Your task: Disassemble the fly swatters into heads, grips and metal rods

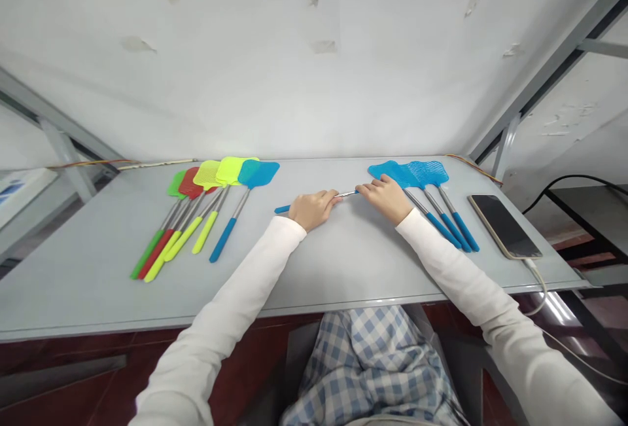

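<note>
My left hand (312, 207) is closed around the blue handle of a fly swatter (347, 194) that lies across the middle of the grey table (98, 262); the handle's tip sticks out to the left of the hand. My right hand (385, 195) grips the same swatter near its blue head, with a short stretch of metal rod showing between the two hands. The head lies against a bunch of blue swatters (426, 177) just to the right.
A row of green, red, yellow and blue swatters (216, 184) lies fanned out on the left of the table. A phone (503, 225) with a cable lies at the right edge. A white wall stands behind; metal frame bars flank the table.
</note>
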`<state>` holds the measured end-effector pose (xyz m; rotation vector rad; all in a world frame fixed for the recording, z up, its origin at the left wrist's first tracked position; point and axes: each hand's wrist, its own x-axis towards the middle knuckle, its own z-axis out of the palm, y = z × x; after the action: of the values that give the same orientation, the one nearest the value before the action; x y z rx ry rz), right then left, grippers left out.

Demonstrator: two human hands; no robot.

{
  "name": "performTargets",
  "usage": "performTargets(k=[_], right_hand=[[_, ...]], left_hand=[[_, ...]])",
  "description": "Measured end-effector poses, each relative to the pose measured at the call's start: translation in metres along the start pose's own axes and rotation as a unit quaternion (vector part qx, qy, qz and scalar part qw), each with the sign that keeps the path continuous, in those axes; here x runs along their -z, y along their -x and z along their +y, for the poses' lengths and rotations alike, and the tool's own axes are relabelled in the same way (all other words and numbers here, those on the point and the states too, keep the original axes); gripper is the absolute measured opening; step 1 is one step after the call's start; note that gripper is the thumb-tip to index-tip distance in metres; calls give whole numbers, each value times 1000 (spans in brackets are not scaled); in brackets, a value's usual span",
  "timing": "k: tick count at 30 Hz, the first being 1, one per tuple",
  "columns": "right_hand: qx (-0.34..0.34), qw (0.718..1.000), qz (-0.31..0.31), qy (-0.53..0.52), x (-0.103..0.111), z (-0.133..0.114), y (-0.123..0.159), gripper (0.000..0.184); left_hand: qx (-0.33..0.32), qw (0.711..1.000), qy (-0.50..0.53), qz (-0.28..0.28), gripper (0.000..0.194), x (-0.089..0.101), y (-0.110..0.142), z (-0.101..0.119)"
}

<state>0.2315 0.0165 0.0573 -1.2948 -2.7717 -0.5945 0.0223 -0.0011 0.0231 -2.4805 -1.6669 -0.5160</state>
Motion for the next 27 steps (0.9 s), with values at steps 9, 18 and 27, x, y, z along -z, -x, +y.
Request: performTargets(k=[9,18,27], right_hand=[[-22,997,41,-53,-7,-3,2,34],[-54,988,136,-55,-27,15,-1,30],[-169,975,139,-38,-37,65,11,31]], left_hand=[[-21,1000,-15,17,45,-3,-2,2],[-26,998,-34,45,50,0,-5,-15],[5,991,-51,122,50,10,6,-81]])
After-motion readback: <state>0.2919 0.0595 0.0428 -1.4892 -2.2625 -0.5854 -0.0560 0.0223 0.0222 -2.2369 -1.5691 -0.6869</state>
